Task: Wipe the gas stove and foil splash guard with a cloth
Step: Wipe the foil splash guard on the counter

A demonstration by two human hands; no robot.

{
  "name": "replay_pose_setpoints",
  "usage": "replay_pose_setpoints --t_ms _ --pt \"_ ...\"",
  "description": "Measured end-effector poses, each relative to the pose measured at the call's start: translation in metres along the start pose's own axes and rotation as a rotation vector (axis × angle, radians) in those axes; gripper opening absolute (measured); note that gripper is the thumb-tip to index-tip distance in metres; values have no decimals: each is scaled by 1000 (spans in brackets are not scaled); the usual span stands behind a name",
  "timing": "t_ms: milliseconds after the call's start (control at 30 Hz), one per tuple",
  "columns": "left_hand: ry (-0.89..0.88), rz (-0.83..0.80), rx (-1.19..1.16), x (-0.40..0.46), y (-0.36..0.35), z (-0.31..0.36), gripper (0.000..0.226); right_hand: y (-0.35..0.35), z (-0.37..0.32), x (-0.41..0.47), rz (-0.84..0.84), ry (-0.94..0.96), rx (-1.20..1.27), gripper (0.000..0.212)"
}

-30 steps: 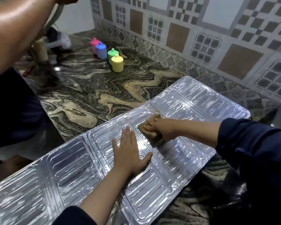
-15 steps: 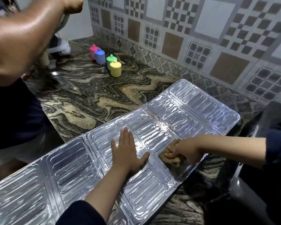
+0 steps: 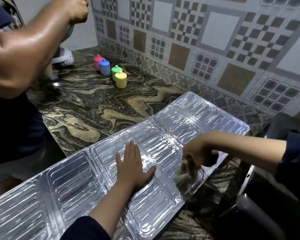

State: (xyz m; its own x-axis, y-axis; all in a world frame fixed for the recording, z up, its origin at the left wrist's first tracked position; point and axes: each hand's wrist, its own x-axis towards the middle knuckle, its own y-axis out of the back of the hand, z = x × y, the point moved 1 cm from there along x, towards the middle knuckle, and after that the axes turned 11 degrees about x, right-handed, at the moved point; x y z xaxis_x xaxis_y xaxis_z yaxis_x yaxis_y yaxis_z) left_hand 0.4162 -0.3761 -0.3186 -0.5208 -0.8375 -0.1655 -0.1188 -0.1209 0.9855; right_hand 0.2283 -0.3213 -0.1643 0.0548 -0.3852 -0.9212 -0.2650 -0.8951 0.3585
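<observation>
At the far left, another person's big arm (image 3: 24, 54) reaches over the counter (image 3: 93, 104), with its fist up near the top. That arm is not part of the wiping.

Behind it, near the tiled wall (image 3: 215, 40), stand four little pots in a row: pink (image 3: 97, 61), blue (image 3: 105, 66), green (image 3: 116, 71) and yellow (image 3: 121, 79). They are well apart from the work.

The foil splash guard (image 3: 68, 184) lies flat across the counter, folded out in shiny panels. The left hand (image 3: 133, 168) rests on a middle panel with its fingers straight and spread. It grips nothing; it just presses the foil down so it stays put.

To the right, the right hand (image 3: 200, 151) has its fingers curled around a tan cloth (image 3: 187, 170). The cloth touches the foil close to the near edge of the right panel. It looks blurry, so the hand is likely rubbing fast.

At the far right a dark thing (image 3: 260, 201) sits by the counter edge. It may be the gas stove, but it is too dark to tell.

What could go wrong? The foil is thin, and the cloth is right by the edge. A hard push there could bend the panel or slide it off the counter. The edge might be sharp and scratch a finger. If the left hand lifts, the whole guard could slip.
</observation>
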Motion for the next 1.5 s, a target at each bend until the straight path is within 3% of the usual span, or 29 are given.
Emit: replay_pose_setpoints --t_ms 300,400,567,767,1167,1500 --pt "13 25 4 2 -3 1 110 100 -35 31 723 54 -189 30" --pt "15 22 4 3 -4 0 110 118 -31 73 916 95 -274 38" --pt "22 28 -17 3 -5 1 108 99 -9 127 757 50 -356 59" --pt "25 24 -18 2 -4 2 109 91 -5 114 660 -4 -452 77" --pt "2 26 -31 1 0 1 108 44 22 73 495 -12 -413 50" --pt "-25 29 -32 0 -1 1 108 0 48 55 350 -158 -226 57"
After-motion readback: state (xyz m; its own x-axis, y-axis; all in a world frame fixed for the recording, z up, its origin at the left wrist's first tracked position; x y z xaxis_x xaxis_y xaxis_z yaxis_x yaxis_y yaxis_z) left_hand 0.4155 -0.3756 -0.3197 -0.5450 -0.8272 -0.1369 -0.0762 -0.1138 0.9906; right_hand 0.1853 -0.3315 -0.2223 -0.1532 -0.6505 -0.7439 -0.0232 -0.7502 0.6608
